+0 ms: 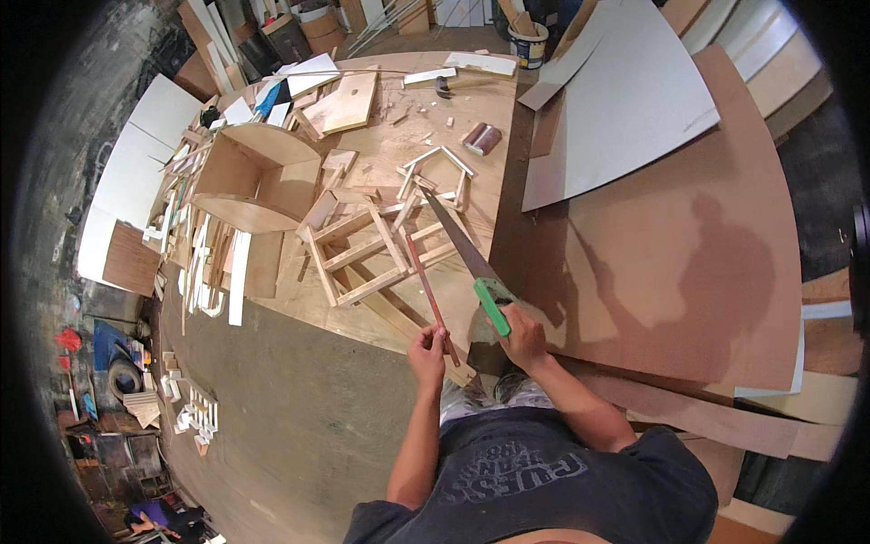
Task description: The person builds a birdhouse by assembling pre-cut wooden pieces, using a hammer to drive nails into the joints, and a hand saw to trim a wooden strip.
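Note:
My left hand pinches a thin reddish-brown wooden strip near its lower end, and the strip slants up over the bench. In my right hand is a handsaw, gripped by its green handle. The saw blade points up and to the left, its tip close to a small angular wooden frame. Beneath the strip lies a larger frame of pale wooden battens. A long pale board runs from under that frame toward the bench's near corner, close to my left hand.
On the wooden workbench are a curved plywood box, a hammer, a dark red cylindrical object and scraps. Large brown sheets and a white panel stand at right. Another person is far off at lower left.

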Available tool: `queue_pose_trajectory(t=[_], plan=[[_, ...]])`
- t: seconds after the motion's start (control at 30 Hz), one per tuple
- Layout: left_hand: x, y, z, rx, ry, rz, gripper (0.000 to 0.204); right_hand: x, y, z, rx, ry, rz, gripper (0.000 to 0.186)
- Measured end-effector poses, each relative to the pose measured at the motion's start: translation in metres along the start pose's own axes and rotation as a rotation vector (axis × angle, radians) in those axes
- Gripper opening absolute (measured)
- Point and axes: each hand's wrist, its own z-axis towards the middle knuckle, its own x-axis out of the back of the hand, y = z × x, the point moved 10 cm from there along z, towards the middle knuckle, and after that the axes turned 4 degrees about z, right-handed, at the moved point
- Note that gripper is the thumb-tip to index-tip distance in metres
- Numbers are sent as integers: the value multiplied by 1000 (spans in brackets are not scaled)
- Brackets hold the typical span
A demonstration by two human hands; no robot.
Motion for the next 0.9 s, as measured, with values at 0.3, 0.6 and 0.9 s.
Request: queue_pose_trajectory(t=[0.3,0.6,0.9], plan=[[-2,-21,113,4,68,42,17,-98,29,72,33,-167,-205,21],[21,-62,125,72,212,138,17,-179,51,42,-53,-456,-252,40],[11,-36,110,26,238,334,26,-178,55,41,-84,-492,-199,55]])
